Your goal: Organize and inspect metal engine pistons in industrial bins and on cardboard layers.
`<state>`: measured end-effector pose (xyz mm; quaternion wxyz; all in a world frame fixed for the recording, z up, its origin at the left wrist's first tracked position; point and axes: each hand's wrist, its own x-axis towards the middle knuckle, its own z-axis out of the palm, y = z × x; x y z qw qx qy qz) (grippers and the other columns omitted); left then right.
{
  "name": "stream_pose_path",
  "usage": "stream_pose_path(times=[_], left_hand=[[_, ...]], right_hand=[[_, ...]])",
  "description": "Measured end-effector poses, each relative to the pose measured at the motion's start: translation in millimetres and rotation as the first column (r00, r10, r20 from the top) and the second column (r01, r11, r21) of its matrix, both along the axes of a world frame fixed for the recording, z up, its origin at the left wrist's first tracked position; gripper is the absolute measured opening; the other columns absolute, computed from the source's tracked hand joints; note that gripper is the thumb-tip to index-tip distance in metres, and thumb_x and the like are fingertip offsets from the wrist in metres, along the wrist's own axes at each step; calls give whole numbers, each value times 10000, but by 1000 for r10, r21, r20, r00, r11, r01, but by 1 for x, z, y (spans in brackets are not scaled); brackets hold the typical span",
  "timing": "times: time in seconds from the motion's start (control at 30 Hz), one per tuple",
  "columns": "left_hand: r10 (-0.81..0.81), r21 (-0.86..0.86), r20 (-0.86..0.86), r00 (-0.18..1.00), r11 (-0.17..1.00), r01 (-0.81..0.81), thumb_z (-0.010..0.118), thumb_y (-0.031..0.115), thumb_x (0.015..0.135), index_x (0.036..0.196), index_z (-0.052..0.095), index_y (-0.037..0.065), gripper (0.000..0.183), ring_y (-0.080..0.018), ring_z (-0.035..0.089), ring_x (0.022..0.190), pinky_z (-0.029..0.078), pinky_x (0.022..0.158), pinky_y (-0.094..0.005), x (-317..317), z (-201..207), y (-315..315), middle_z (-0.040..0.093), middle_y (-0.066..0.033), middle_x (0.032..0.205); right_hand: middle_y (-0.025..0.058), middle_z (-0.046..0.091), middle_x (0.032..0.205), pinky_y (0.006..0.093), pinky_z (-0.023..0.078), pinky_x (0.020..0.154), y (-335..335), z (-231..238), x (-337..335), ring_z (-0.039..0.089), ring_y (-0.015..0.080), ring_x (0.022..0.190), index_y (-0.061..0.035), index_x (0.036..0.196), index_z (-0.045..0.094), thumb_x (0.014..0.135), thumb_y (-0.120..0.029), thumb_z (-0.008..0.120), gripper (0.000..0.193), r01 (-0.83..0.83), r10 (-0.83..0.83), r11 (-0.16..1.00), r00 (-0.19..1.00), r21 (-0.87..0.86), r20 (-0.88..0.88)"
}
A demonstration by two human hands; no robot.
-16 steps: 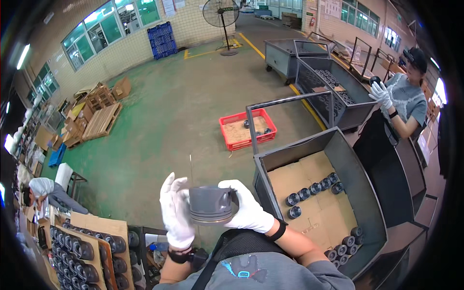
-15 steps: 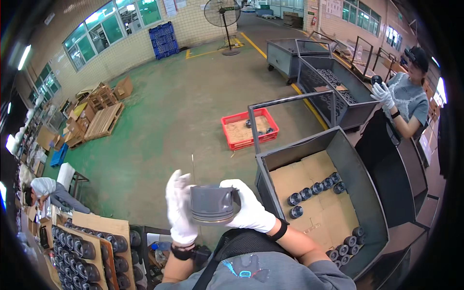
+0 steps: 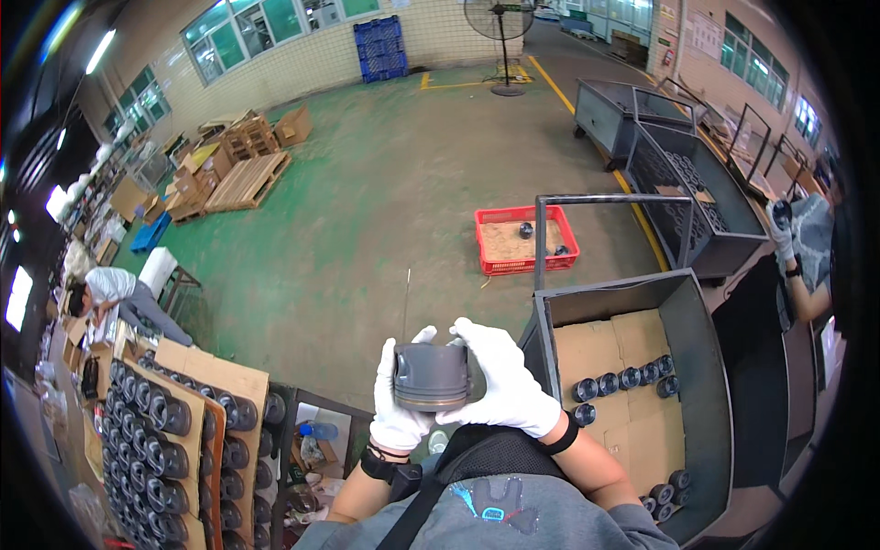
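Note:
A dark grey engine piston (image 3: 430,378) is held in front of my body, its ring grooves toward the lower end. White gloves cover both hands. My left hand (image 3: 400,403) closes on the piston's left side, fingertips showing above its upper edge. On the opposite side, my right hand (image 3: 509,380) grips it, thumb under the lower edge and fingers curled near the top. Close by on the right stands a grey metal cart (image 3: 547,353) lined with cardboard. Several pistons (image 3: 629,378) form a row in it, and more sit in its near corner.
Stacked pistons (image 3: 165,458) on cardboard layers stand at lower left. Ahead, a red crate (image 3: 515,268) holds a few pistons. More carts (image 3: 642,119) line the right. One person (image 3: 124,293) bends over at left; another person (image 3: 811,243) holds a dark part at right.
The view has swung, shifting the surroundings rightward in the picture. My left hand, held upright beside the piston before, is now against its side. My right hand has spread further around it.

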<state>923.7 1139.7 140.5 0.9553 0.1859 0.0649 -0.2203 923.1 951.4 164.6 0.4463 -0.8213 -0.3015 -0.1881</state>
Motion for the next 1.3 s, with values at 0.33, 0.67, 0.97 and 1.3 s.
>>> stream_pose_path(times=[0.33,0.67,0.97,1.3], left_hand=[[-422,813,566,708,145,-563,348,539,1021,1472,367,22,686,-212,433,1348,237,1176,-436,-5,35,47,442,-104,1479],[-166,685,702,693,425,-592,430,600,970,1391,472,-1,735,-280,522,1257,358,1116,-433,25,21,63,541,-134,1367],[-424,-290,54,904,859,421,324,729,927,1371,484,96,790,-443,613,1066,555,808,-612,62,-22,47,599,-265,1193],[-437,223,3,899,877,425,337,649,977,1379,462,52,731,-337,654,1031,541,916,-462,42,1,-73,633,-224,1168]], right_hand=[[141,519,1275,369,458,984,28,-21,13,556,282,1163,-74,1458,385,633,-146,836,943,-96,145,978,951,187,-272],[159,541,1248,398,484,972,64,-25,21,560,318,1169,-97,1169,500,559,32,828,705,15,-16,937,1000,348,-1],[228,565,1299,446,475,973,24,26,0,567,404,1165,-42,1278,579,611,-497,881,863,134,-137,987,990,-88,-26],[49,679,957,254,495,606,-75,1,-56,585,84,667,-103,1488,372,920,-276,676,667,318,113,890,542,327,-833]])
